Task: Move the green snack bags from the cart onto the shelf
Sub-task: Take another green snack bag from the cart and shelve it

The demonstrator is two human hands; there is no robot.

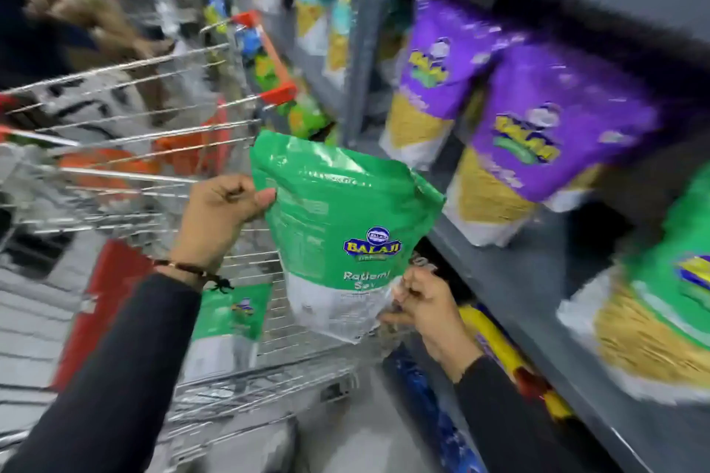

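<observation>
I hold one green snack bag [338,227] in the air between the cart [126,173] and the shelf [511,280], clear of both. My left hand [223,211] is closed on its upper left edge, thumb lying on the face of the bag, fingers behind. My right hand [426,303] pinches the lower right corner at the clear bottom part. The bag stands roughly upright, its top tilted away from me and leaning left. Its upper two thirds are glossy green with creases and glare near the sealed top; a blue and yellow "Balaji" badge sits just right of centre, and white lettering reads "Ratlami Sev" above my right fingers. The bottom is white to transparent with fine print too blurred to read. Below my left wrist, a second green bag [230,323] of the same design stands inside the cart against the wire side. Beyond my right hand, purple bags [553,127] of the same brand stand on the shelf, and further right another green bag [676,280] stands there, heavily blurred.
</observation>
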